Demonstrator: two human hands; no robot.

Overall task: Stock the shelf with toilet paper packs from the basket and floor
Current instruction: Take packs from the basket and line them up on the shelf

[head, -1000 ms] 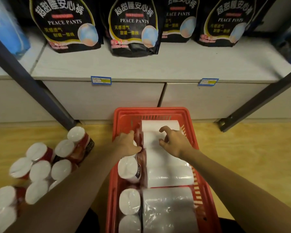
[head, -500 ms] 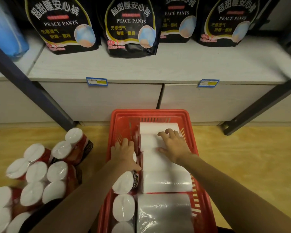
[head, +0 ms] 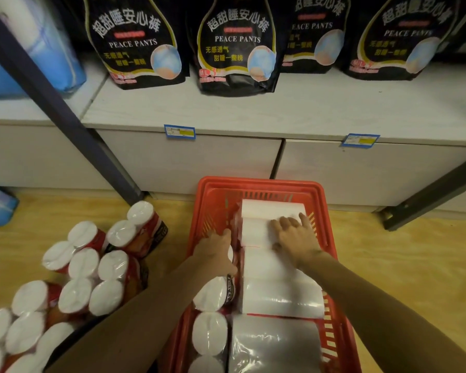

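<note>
Reaching down from my headset view, both bare forearms extend into a red plastic basket (head: 324, 219) on the yellow floor (head: 404, 254). Nearest me, a film-wrapped toilet paper pack (head: 276, 343) fills the basket's near end, its rolls lying sideways. Beyond it a second toilet paper pack (head: 267, 262) runs up to the far wall, leaving only a thin strip of room along the right rim.

My left hand (head: 215, 251) goes down into the narrow gap between that second pack and the basket's left wall, fingers pointing downward against the pack's side; I cannot tell how far they curl. My right hand (head: 296, 236) lies flat on top of the same pack, fingers straight and spread, gripping nothing.

To the left, more red-labelled packs (head: 92, 267) lie heaped on the floor just beside the basket, ends up.

Past the basket's far rim stands the low white shelf (head: 253, 114), its front edge carrying two blue price tags (head: 179, 131). A broad bare strip of shelf lies open before a row of black "Peace Pants" bags (head: 237, 47) at the back. Dark slanted uprights (head: 51, 103) frame the bay on both sides.
</note>
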